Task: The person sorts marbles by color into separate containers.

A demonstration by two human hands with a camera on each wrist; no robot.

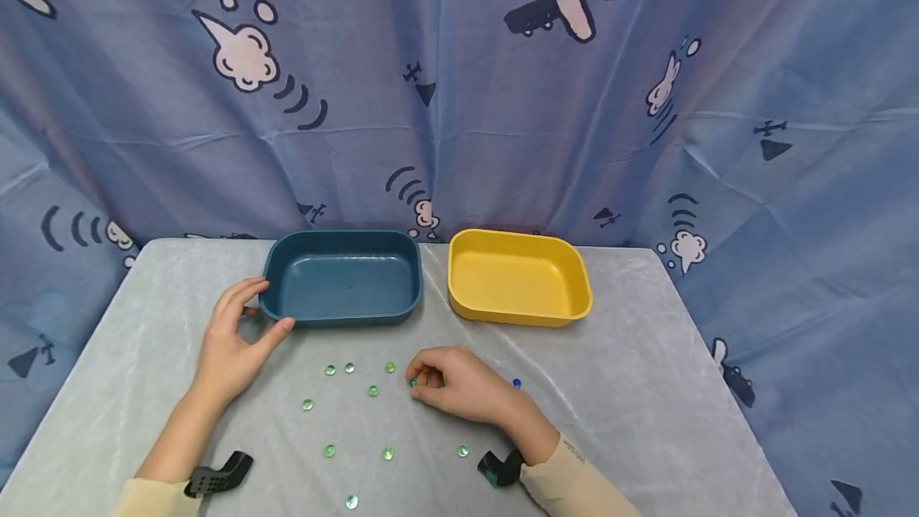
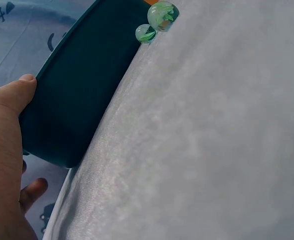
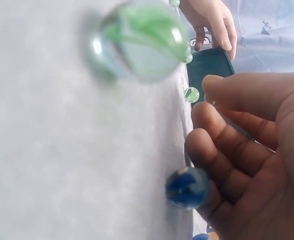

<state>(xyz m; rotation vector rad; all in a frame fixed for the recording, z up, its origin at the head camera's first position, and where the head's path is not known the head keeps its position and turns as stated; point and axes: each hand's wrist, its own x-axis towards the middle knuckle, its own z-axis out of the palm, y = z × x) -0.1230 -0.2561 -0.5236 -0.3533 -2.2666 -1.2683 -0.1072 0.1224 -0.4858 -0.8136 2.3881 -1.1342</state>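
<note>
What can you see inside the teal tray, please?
In the head view, the teal tray shows only bare floor and far and side walls; the near wall's inner face, and anything against it, is hidden by its rim.

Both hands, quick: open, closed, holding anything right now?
Left hand: closed, gripping the left end of the blue tray.
Right hand: closed, fingertips pinching a small green marble.

Lt-grey table (image 1: 646, 413), creased fabric top. Dk-teal tub (image 1: 341, 286) nr far edge, L of mid; yellow tub (image 1: 518, 278) nr same edge, R of mid, small gap btwn. 9 loose green marbles (image 1: 329, 451), mostly L of mid, 1 to R. Blue marble (image 1: 516, 383) R of mid, well in from R edge.
</note>
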